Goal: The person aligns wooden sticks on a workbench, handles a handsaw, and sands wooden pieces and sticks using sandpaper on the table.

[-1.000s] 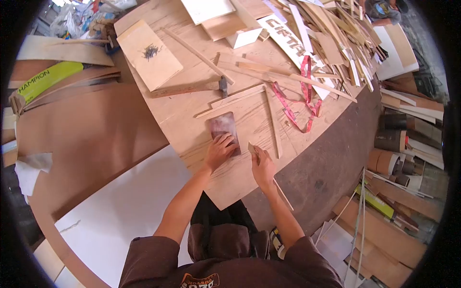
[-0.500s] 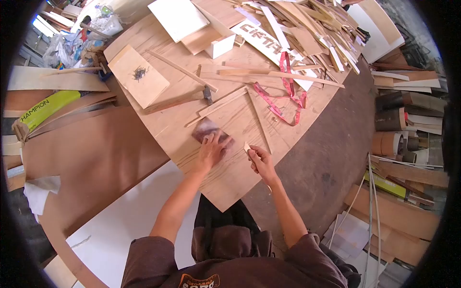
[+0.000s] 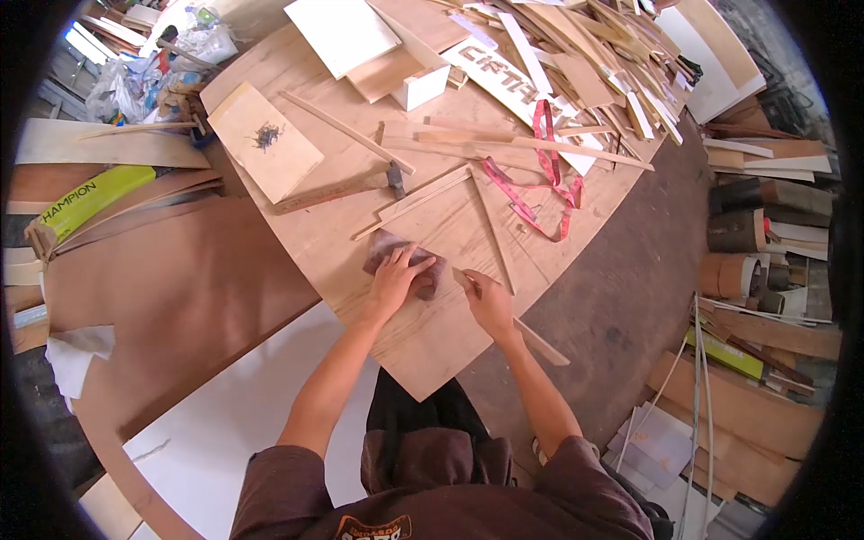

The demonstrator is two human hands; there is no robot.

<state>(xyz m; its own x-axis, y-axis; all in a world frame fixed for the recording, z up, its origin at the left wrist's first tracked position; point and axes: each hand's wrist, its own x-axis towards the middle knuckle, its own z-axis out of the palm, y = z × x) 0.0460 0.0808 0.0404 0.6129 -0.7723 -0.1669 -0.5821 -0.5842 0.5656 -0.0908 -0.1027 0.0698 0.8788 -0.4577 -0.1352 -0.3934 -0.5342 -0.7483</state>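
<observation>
My left hand (image 3: pixel 396 278) lies with its fingers apart on a dark brown square sheet (image 3: pixel 382 250), which looks like sandpaper, near the front corner of the plywood tabletop (image 3: pixel 432 351). My right hand (image 3: pixel 490 304) is closed around a thin wooden strip (image 3: pixel 544 343). One end of the strip points at the sheet's right edge, and the other sticks out past the table's edge. Beyond the hands, narrow wooden strips (image 3: pixel 493 232) form an angled corner on the tabletop. A hammer (image 3: pixel 346 189) rests behind the sheet.
A pink tape measure (image 3: pixel 567 202) curls on the right of the table. Nails (image 3: pixel 267 137) lie on a wooden board (image 3: pixel 292 166). A white box (image 3: pixel 423 88) and a heap of wood offcuts (image 3: pixel 585 54) sit at the back. Stacked boards (image 3: pixel 747 414) line the right floor.
My right hand has turned over, knuckles now upward, and the strip in it has swung so that its far end shows past the table edge. My left hand stays on the sheet.
</observation>
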